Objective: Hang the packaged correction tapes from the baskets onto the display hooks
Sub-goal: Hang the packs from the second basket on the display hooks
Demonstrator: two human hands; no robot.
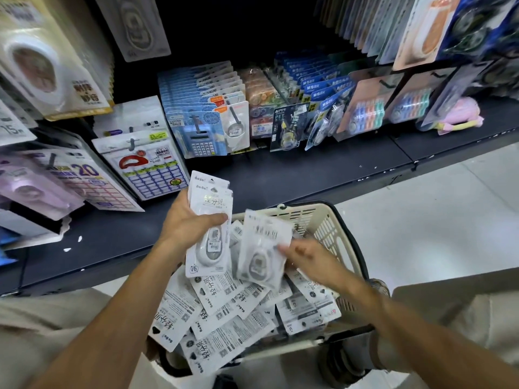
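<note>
Stretching across the far half of the view, a dark shelf (pixel 295 175) carries rows of carded stationery on display hooks: blue calculator cards (pixel 196 127) in the middle, blue carded tape sets (pixel 323 108) to their right, and white label-sheet packs (pixel 148 164) to the left. Nearer, at the middle right, a cream plastic shopping basket with slotted walls (pixel 323 228) sits just in front of the shelf edge, heaped with white flat packaged correction tapes (pixel 224 318) that lie overlapping at all angles, some face up and some showing printed backs; several spill over the basket's near left rim. Pale floor (pixel 421 220) shows to the right of the basket. Above the pile, the left hand (pixel 188 223) grips a small stack of the same white packets (pixel 209 223), held upright with the hang-hole ends pointing far toward the shelf, thumb pressed across the front of the top packet and fingers curled behind. Just to the right, the right hand (pixel 306 256) pinches one blurred white packet with an oval correction-tape blister (pixel 264 248) by its right edge, lifted clear of the heap and close beside the left hand's stack without clearly touching it.
</note>
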